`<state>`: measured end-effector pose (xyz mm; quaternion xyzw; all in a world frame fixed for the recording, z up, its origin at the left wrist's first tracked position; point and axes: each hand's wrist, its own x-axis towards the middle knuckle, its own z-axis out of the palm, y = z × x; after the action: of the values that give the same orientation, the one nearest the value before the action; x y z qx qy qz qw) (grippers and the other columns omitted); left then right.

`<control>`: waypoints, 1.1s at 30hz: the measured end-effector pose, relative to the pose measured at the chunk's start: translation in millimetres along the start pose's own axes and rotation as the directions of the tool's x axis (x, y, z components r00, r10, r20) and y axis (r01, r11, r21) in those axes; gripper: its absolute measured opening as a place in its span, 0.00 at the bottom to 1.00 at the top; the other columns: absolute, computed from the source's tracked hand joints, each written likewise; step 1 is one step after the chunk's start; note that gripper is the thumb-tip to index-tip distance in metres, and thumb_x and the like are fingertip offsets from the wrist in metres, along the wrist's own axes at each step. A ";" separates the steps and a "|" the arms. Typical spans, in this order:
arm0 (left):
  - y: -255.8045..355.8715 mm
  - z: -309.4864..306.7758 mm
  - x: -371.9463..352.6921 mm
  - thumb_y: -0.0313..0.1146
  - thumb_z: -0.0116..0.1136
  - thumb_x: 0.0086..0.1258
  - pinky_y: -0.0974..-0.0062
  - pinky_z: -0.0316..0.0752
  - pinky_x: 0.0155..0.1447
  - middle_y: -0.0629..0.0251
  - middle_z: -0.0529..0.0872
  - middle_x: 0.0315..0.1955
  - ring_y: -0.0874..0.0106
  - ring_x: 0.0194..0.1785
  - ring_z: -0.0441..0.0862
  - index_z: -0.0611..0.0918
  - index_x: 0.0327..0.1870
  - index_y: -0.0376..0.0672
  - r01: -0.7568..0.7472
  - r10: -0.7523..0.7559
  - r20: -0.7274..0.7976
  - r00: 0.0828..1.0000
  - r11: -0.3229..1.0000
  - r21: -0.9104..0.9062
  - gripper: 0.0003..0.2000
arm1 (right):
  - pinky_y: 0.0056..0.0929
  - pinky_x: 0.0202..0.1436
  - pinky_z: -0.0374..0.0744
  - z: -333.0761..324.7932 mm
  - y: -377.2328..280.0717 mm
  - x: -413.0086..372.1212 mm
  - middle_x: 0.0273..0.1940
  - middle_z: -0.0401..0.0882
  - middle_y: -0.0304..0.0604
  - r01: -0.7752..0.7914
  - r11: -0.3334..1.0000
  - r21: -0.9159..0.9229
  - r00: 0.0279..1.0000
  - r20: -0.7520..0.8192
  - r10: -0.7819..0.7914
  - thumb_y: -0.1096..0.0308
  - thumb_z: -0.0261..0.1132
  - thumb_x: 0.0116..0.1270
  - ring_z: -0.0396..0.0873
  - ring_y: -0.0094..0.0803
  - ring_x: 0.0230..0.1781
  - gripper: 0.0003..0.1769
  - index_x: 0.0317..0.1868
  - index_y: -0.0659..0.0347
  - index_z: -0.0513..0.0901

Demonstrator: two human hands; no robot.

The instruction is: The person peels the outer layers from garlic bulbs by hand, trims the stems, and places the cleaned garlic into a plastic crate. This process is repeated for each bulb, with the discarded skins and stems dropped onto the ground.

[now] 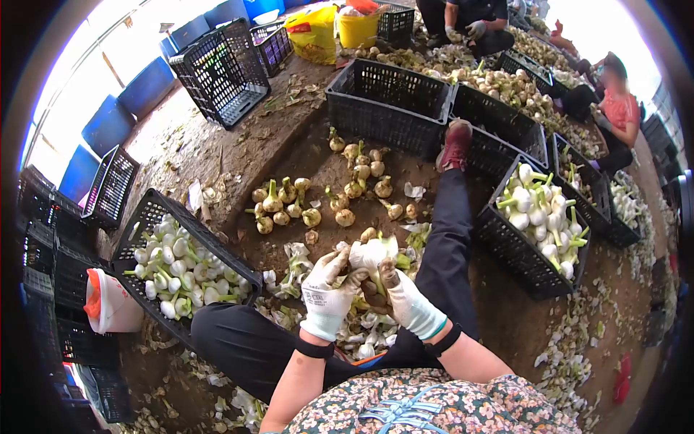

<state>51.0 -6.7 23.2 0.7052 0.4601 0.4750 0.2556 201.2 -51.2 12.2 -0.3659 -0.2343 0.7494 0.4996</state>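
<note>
Your left crate (155, 205) of white bulbs sits close to your bent knee (224, 329); shifting that leg could spill some. Your left hand (327, 286) is partly closed on the bulb (367, 253), held up before you over the husks (369, 334). Your right hand (413, 300) curls in against it, its exact grip hidden. Loose skins and soiled fingertips could let it slip. Your shoe (455, 145), out by the far crate (387, 119), could knock it. Marks on the bucket (119, 307), bag (311, 36) and left glove (316, 295) can't be read.
</note>
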 end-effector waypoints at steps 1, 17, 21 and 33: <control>-3.7 0.0 0.7 0.30 0.72 0.62 0.72 0.80 0.49 0.56 0.87 0.43 0.64 0.45 0.86 0.85 0.50 0.36 -0.001 0.001 -0.004 1.000 1.000 -0.003 0.16 | 0.14 0.20 0.60 -0.6 3.5 1.4 0.29 0.71 0.24 0.021 1.000 -0.001 0.997 -0.077 -0.021 0.34 0.57 0.70 0.63 0.12 0.20 0.31 0.55 0.53 0.76; -12.0 -30.5 27.3 0.23 0.65 0.60 0.74 0.79 0.36 0.59 0.87 0.27 0.70 0.28 0.84 0.84 0.33 0.35 0.096 -0.101 0.111 0.989 0.994 0.046 0.03 | 0.18 0.21 0.64 -31.0 -25.3 -12.2 0.27 0.69 0.28 -0.139 0.987 -0.082 0.917 0.366 0.159 0.49 0.62 0.72 0.63 0.15 0.19 0.27 0.57 0.65 0.73; -84.7 -32.5 36.7 0.22 0.64 0.63 0.75 0.79 0.43 0.59 0.87 0.39 0.72 0.39 0.84 0.82 0.48 0.35 0.290 -0.282 -0.076 0.956 0.947 0.139 0.12 | 0.19 0.17 0.54 -19.6 -26.1 -27.8 0.21 0.61 0.24 -0.192 0.979 0.062 0.908 0.389 0.154 0.20 0.57 0.56 0.55 0.15 0.14 0.50 0.56 0.62 0.75; 3.7 14.8 27.5 0.28 0.56 0.73 0.72 0.77 0.44 0.56 0.87 0.30 0.70 0.35 0.84 0.84 0.39 0.34 0.156 -0.150 0.289 0.946 0.988 0.003 0.08 | 0.23 0.28 0.69 -44.8 -29.7 -3.0 0.30 0.76 0.30 0.037 0.941 -0.336 0.975 0.219 0.040 0.31 0.62 0.65 0.69 0.19 0.26 0.35 0.42 0.62 0.82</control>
<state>69.3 17.3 31.9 0.7265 0.4664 0.3506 0.3630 254.1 -42.9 6.5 -0.3602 -0.4137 0.7347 0.3992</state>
